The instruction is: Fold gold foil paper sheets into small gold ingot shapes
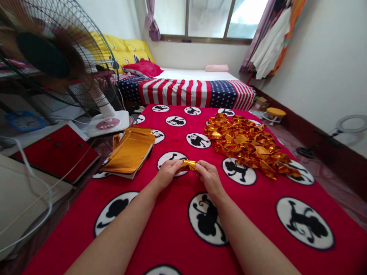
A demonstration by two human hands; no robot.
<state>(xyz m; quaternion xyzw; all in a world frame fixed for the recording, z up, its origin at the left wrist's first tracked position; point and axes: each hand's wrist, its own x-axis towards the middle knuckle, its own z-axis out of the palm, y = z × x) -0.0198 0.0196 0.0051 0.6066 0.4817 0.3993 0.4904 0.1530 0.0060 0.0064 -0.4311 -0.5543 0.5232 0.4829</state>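
Between my two hands is a small piece of shiny gold foil paper [188, 165], folded or rolled into a short bar. My left hand [169, 170] pinches its left end, and my right hand [207, 172] pinches the right end. Both are closed just above the red cloth [172, 214] printed with black figures in white circles. Left of my hands lies a stack of flat gold foil sheets [129, 151]. A large heap of folded gold foil pieces [246, 141] spreads over the cloth on the right.
An electric fan [107, 122] stands at the left, near a red panel [63, 152] and a white cable [48, 191]. Beyond the cloth is a bed [186, 91] with a flag-patterned cover. At the right are a yellow stool [276, 112] and a ring light [338, 128].
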